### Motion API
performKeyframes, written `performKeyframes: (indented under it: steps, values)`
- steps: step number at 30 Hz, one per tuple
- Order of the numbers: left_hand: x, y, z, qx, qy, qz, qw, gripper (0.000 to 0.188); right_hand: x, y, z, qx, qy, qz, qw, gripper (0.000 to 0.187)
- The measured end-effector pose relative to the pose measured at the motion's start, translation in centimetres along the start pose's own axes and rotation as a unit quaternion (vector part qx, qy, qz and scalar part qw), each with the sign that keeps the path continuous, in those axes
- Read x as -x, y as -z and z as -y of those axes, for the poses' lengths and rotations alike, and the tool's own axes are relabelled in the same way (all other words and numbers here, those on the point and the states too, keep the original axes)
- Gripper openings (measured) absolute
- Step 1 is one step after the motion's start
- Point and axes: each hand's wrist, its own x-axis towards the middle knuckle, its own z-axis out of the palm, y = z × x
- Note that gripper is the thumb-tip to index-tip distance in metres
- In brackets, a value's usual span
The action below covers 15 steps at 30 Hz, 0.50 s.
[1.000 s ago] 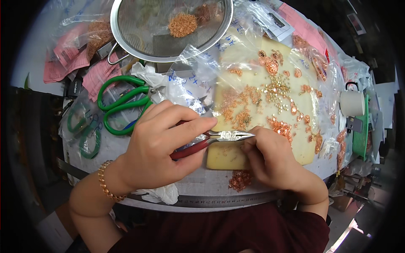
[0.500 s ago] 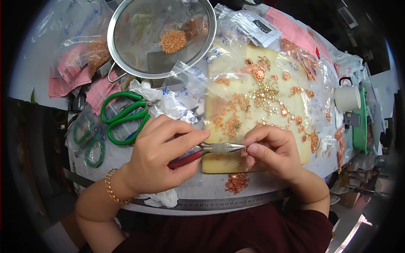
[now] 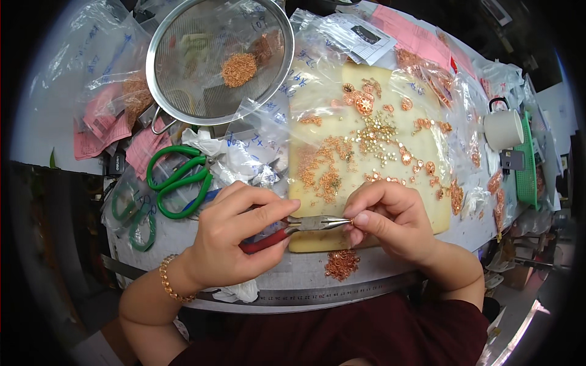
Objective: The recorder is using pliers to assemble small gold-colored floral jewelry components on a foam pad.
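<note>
My left hand (image 3: 227, 230) is closed around red-handled pliers (image 3: 318, 223), whose slim metal jaws point right. At the tips, my right hand (image 3: 395, 221) pinches a tiny gold-coloured piece, mostly covered by the thumb and fingertips; its kind is too small to make out. Both hands are over the near edge of a cream-coloured pad (image 3: 427, 210). Spread across it are small copper-coloured parts (image 3: 326, 174), gold-coloured beads (image 3: 375, 133) and round openwork copper-coloured pieces (image 3: 364, 104). A pile of copper-coloured bits (image 3: 342, 265) lies just in front of the pad.
Green-handled scissors (image 3: 183, 183) lie left of the pad. Behind them a metal mesh strainer (image 3: 201, 55) holds a heap of copper-coloured bits. Plastic bags (image 3: 259, 137) crowd the back and left. A white mug (image 3: 503, 128) and a green basket (image 3: 526, 165) stand right; a ruler (image 3: 329, 296) runs along the front.
The view has shifted slightly, so the strainer and pad sit further left. My hands keep the same grip, and a bit of gold colour now shows at the pliers' tips.
</note>
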Motion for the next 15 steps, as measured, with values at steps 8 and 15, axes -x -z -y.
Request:
performKeyframes:
  steps: [8, 15]
  values:
    - [-0.03, 0.22, -0.24, 0.086, 0.057, 0.034, 0.994, 0.043, -0.15, -0.07, -0.37, 0.112, 0.109, 0.021, 0.988, 0.014]
    - [0.05, 0.51, -0.35, 0.022, 0.029, 0.04, 0.999, 0.045, -0.01, -0.68, 0.16, 0.163, 0.111, -0.002, 0.98, 0.013]
